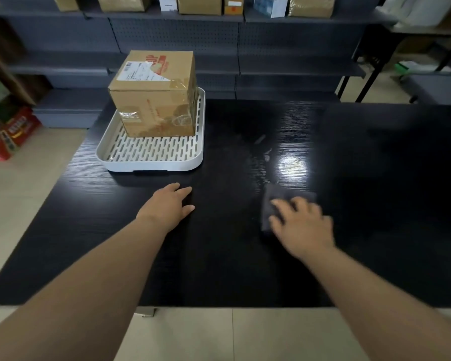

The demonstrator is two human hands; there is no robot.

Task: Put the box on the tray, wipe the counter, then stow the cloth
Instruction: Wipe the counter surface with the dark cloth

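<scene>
A brown cardboard box [155, 95] with a shipping label stands upright on the white slotted tray [151, 155] at the counter's back left. The black counter [219, 256] shows a wet streak and a light glare near its middle. My right hand [301, 225] presses flat on a dark grey cloth [279, 198] lying on the counter, fingers spread over it; the hand looks blurred. My left hand [171, 207] rests palm down on the counter just in front of the tray, holding nothing.
Grey shelving [271, 66] runs behind the counter, with several cardboard boxes [198, 3] on its top shelf. Red cartons [11, 134] sit on the floor at the left. A black-legged table [401, 48] stands at the back right. Beige floor tiles lie below the counter's near edge.
</scene>
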